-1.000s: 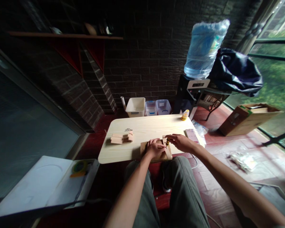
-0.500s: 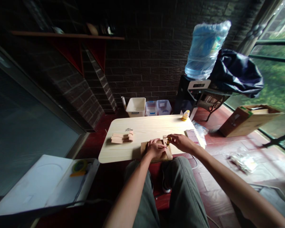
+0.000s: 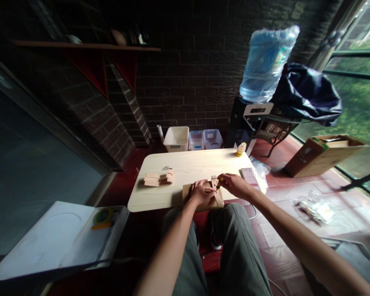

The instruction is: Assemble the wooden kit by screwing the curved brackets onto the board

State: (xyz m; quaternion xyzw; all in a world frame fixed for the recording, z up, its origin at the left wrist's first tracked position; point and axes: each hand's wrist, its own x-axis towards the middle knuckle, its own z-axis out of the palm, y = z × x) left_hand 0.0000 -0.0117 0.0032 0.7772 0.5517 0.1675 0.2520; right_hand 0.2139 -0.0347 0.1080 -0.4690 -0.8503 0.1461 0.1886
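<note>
A wooden assembly [image 3: 186, 194] lies at the near edge of the pale table [image 3: 160, 200], with a lighter wooden strip [image 3: 214, 181] on its right part. My left hand [image 3: 200, 193] is on top of the assembly and grips it, fingertips by the strip's dark holes. In my right hand [image 3: 232, 183] is a short screwdriver [image 3: 221, 179] with a yellow and black handle, mostly covered by the fingers. Its tip meets the strip near my left fingertips; the exact contact is too small to tell.
Left on the table are stacked wooden pieces [image 3: 158, 179] and small dark metal parts [image 3: 165, 168]. A yellow-capped bottle [image 3: 241, 149] stands at the far right corner, a flat pinkish item [image 3: 249, 176] nearer. Behind are plastic bins [image 3: 176, 137] and a water dispenser [image 3: 255, 109].
My right fingers have shifted slightly around the screwdriver, which now leans more and shows less of its handle. The left hand and the wooden assembly stay put.
</note>
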